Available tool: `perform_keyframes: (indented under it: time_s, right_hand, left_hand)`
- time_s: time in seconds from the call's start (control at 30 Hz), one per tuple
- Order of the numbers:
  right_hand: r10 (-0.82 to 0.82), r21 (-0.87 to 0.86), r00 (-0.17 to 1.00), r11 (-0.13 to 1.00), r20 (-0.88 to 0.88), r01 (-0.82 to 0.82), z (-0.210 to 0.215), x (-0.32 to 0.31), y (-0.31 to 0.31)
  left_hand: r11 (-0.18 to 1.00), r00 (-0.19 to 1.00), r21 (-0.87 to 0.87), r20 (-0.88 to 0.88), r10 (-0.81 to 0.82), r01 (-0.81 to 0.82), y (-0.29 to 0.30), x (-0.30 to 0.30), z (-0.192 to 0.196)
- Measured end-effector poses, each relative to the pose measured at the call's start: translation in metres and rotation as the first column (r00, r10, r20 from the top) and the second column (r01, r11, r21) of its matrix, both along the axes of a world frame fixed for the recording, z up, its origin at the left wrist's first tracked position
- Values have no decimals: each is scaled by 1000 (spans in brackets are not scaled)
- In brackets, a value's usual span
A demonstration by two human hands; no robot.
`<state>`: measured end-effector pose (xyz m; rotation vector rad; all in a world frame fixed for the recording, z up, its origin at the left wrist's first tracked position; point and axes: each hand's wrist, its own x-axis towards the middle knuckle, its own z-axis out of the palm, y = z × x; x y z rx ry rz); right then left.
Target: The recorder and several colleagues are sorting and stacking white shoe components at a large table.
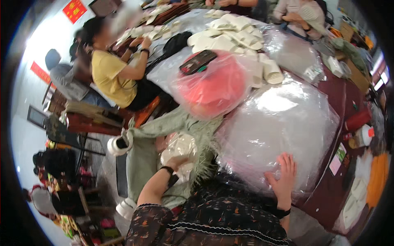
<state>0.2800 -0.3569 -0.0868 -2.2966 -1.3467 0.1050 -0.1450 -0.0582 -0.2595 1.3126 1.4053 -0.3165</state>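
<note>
My right hand [282, 175] lies flat with its fingers stretched out on a large stack of clear plastic sheeting [283, 123]. My left hand [176, 162] reaches down among shiny cream-coloured pieces [183, 147] that look wrapped in plastic. Those pieces lie in a seat or bin draped with pale green fringed cloth [141, 168]. The left fingers are hidden, so whether they hold anything does not show. Past my hands, a clear bag of pink-red material [213, 88] rests on the table with a dark phone [198, 62] on top.
White curved pieces [230, 35] are heaped at the far middle. At the right lie a phone-like card [337, 159], a red cylinder [358, 119] and a bottle with an orange cap [361, 136]. A person in yellow [111, 78] works at the left; others sit beyond.
</note>
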Motion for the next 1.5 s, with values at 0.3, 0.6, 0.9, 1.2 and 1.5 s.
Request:
perform_keyframes:
  time_s: [0.3, 0.6, 0.9, 1.2, 1.5]
  right_hand:
    - [14, 57, 1000, 998, 7, -14, -2, 6, -5]
    - [34, 64, 998, 997, 47, -37, -11, 8, -4]
    - [-3, 83, 996, 997, 86, -4, -22, 6, -9]
    - [6, 124, 999, 992, 49, -12, -26, 3, -9]
    - [-6, 55, 994, 999, 105, 0, -30, -2, -12]
  left_hand:
    - [579, 591, 423, -797, -129, 697, 25, 69, 188]
    - [361, 695, 915, 144, -705, 177, -17, 317, 320]
    - [168, 858, 945, -167, -486, 279, 111, 526, 219]
    - [280, 806, 860, -221, -549, 427, 145, 533, 202]
    - [517, 867, 837, 112, -485, 181, 161, 524, 202]
